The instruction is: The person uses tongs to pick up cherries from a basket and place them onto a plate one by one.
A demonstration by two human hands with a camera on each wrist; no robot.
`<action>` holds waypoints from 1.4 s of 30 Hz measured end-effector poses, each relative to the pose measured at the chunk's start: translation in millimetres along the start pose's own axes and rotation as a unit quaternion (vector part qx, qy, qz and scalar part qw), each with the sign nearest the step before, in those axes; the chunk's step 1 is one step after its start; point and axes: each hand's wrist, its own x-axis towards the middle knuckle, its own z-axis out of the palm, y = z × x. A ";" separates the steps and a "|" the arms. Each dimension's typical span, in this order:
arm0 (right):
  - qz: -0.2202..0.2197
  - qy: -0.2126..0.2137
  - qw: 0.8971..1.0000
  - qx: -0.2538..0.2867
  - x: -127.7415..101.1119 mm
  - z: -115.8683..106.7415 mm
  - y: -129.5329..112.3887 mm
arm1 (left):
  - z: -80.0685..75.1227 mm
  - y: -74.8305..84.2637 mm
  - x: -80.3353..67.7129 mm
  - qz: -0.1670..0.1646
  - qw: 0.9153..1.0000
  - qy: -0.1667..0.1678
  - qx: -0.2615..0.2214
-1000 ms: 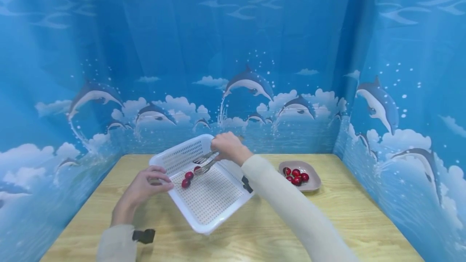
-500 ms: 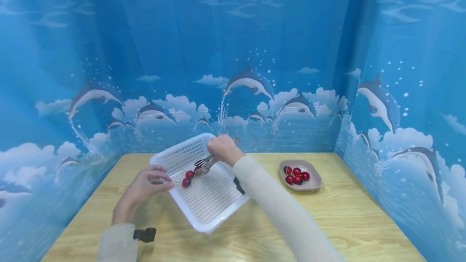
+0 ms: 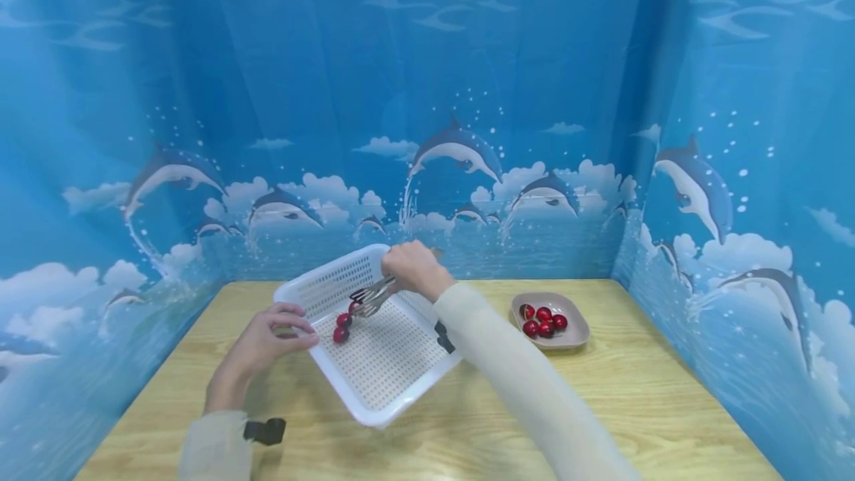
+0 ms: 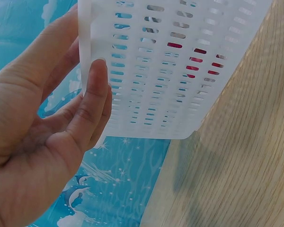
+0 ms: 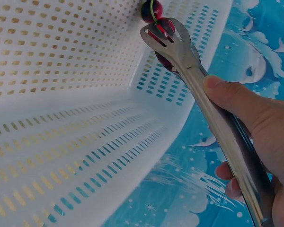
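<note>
Basket (image 3: 397,362) and bowl (image 3: 572,338) hold cherries (image 3: 344,320), left hand (image 3: 260,341) pinching the basket's rim (image 3: 330,378), right hand (image 3: 415,269) gripping tongs (image 5: 194,76) around one.

Your left arm (image 3: 215,445) points forward, and your left grip (image 3: 260,344) pinches, left thumb (image 3: 300,345) set opposite bent left fingers (image 4: 91,101). Your right arm (image 3: 524,377) slants forward and leftward; your right grip (image 3: 415,269) is wrapped tight, right thumb (image 5: 236,100) extended, right fingers (image 5: 224,171) curled in beneath.

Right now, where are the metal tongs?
In the right wrist view's right half, the metal tongs slant up leftward from the right hand, tips at the cherries inside the white basket.
</note>
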 end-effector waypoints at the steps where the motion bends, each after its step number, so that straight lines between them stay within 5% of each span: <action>1: -0.001 0.006 1.000 0.006 -1.9 -1.6 1.3 | 0.0 -0.4 0.3 0.000 1.000 -0.001 0.001; 12: 0.005 0.036 0.997 0.065 -26.3 -15.3 13.4 | 0.0 -3.6 -0.1 0.022 1.000 0.002 -0.002; 19: 0.003 0.047 0.997 0.058 -43.4 -18.4 19.2 | 0.2 -1.9 0.4 0.021 1.000 0.000 -0.002; 32: 0.000 0.137 0.987 0.083 -88.3 -11.7 38.5 | -0.4 -2.2 -1.1 0.035 0.999 -0.001 -0.004; 42: -0.010 0.199 0.976 0.085 -120.0 -7.9 59.3 | -0.4 -1.7 -0.4 0.004 1.000 0.003 0.009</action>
